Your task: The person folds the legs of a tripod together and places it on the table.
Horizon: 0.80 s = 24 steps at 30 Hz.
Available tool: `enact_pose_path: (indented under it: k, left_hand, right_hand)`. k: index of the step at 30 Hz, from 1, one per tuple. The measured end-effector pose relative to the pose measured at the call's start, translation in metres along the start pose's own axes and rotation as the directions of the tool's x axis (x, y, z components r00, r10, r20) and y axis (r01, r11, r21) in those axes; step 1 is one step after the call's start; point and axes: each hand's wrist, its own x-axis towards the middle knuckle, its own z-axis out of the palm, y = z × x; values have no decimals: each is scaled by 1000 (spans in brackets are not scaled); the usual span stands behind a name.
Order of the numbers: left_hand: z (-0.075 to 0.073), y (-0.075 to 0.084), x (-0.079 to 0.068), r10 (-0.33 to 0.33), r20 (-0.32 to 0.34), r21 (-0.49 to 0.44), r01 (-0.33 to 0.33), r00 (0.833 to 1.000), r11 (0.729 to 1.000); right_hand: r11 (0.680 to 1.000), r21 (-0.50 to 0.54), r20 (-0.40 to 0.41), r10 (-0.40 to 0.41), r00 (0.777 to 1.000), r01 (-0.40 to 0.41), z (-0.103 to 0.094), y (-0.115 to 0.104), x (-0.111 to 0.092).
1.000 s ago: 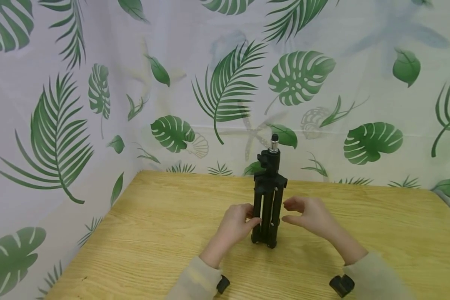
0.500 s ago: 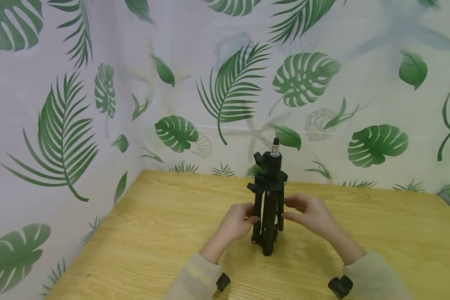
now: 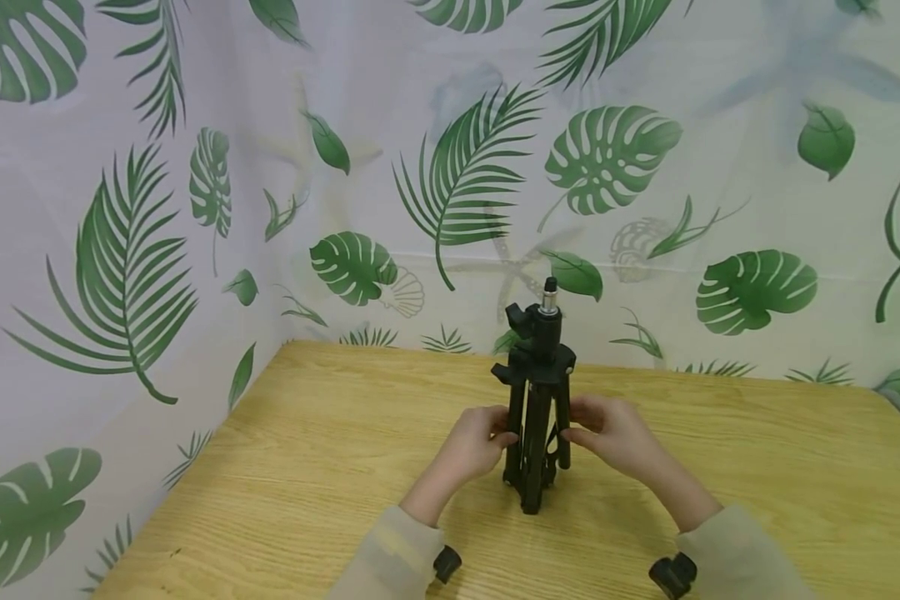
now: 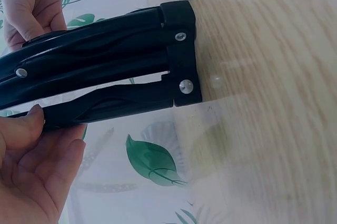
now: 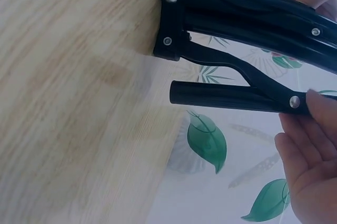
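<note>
A black tripod stand (image 3: 543,358) with a silver-and-black stud on top stands upright on the wooden table, its legs mostly folded. My left hand (image 3: 471,442) pinches the left leg between thumb and fingers; in the left wrist view that leg (image 4: 116,103) lies close beside the centre part. On the other side, my right hand (image 3: 618,429) pinches the right leg, thumb in front. The right wrist view shows this leg (image 5: 224,96) swung a little outward, its lower end free of the base piece (image 5: 171,18), with a riveted brace (image 5: 226,58) slanting to it.
The wooden table (image 3: 330,433) extends to both sides of the stand. Behind and to the left hangs a white leaf-print cloth (image 3: 450,308). Black wrist-worn pieces show at both sleeves (image 3: 393,558).
The tripod has turned, bringing another leg to the front. My right hand has closed in from beside the stand and taken the right leg, which now stands slightly outward. The left hand stays nearly in place.
</note>
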Motion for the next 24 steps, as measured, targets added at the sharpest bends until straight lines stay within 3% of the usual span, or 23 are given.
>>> enact_pose_path:
  k: [10,15,24]
  left_hand:
    - [-1,-7,-1,-13,-27,-102,10,1000,995]
    - [-6,-13,-7,-89,-48,-214,77,995,974]
    - [-13,-4,-14,-42,11,-158,43,999,986]
  right_hand:
    - [997,-82,-24,-12,1000,10,2,3,0]
    - [995,-100,-55,-37,998,32,3,4,-4]
    - [989,-142,-134,-58,989,39,7,0,-11]
